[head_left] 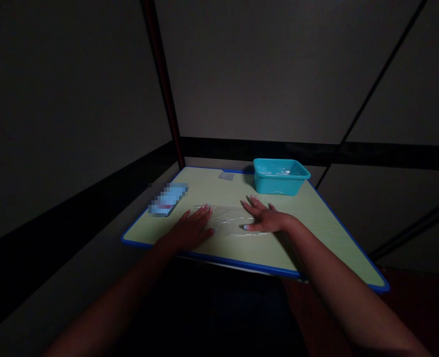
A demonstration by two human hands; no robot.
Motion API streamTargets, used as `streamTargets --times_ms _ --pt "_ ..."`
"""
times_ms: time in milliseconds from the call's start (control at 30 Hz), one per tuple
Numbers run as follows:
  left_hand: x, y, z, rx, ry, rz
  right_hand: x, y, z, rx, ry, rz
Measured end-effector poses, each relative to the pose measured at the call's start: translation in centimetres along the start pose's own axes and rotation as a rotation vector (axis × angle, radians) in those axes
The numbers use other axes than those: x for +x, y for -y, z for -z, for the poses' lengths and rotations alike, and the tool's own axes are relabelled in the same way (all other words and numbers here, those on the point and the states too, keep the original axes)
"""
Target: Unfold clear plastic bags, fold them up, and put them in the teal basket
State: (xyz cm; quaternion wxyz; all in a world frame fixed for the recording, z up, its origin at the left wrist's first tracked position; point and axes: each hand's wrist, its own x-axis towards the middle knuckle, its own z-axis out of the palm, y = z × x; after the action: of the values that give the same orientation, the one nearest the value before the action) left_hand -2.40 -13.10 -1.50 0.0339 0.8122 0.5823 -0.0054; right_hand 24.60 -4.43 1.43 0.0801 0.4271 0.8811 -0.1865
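Observation:
A clear, wrinkled sheet of plastic [226,220], perhaps a thin bag, lies flat on the pale table [327,238]. At its left end my left hand [193,228] rests palm down with the fingers stretched out. On the right end lies my right hand [266,218], also palm down, its fingers spread and the thumb apart. Neither hand grips anything. Between the hands, the middle of the plastic shows shiny creases.
A turquoise basket [279,184] stands at the back right with something clear and shiny inside. A blurred phone-like object [167,199] lies at the left. Near the back edge is a small greyish flat piece [225,176]. Walls stand behind and to the left.

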Motion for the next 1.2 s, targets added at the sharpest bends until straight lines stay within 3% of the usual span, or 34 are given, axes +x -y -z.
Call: streamTargets --times_ms 167,500,633,733,833,933,1067,1200 --pt "0.8 1.1 0.8 -0.037 -0.05 0.017 0.8 0.2 -0.8 -0.008 -0.151 -0.022" --pt "3.3 3.0 0.6 0.062 0.028 -0.144 1.4 -0.5 -0.9 -0.058 -0.053 -0.031" --pt "4.8 3.5 1.8 -0.018 0.072 -0.125 1.2 -0.3 -0.5 -0.037 -0.039 -0.042" --pt "7.3 3.1 3.2 -0.089 -0.06 -0.091 1.0 -0.4 -0.4 -0.026 -0.055 -0.064" --pt "10.0 2.4 3.8 -0.161 -0.31 -0.111 0.8 -0.6 -0.4 -0.022 -0.156 -0.046" --pt "11.6 2.3 3.4 -0.166 -0.42 -0.1 0.7 -0.9 -0.2 -0.036 -0.331 -0.001" --pt "11.4 3.7 2.2 -0.197 -0.372 -0.226 1.1 -1.4 0.2 -0.142 -0.536 -0.171" --pt "11.1 5.0 1.5 -0.326 -0.246 -0.262 1.8 -2.2 0.3 -0.167 -0.539 -0.349"
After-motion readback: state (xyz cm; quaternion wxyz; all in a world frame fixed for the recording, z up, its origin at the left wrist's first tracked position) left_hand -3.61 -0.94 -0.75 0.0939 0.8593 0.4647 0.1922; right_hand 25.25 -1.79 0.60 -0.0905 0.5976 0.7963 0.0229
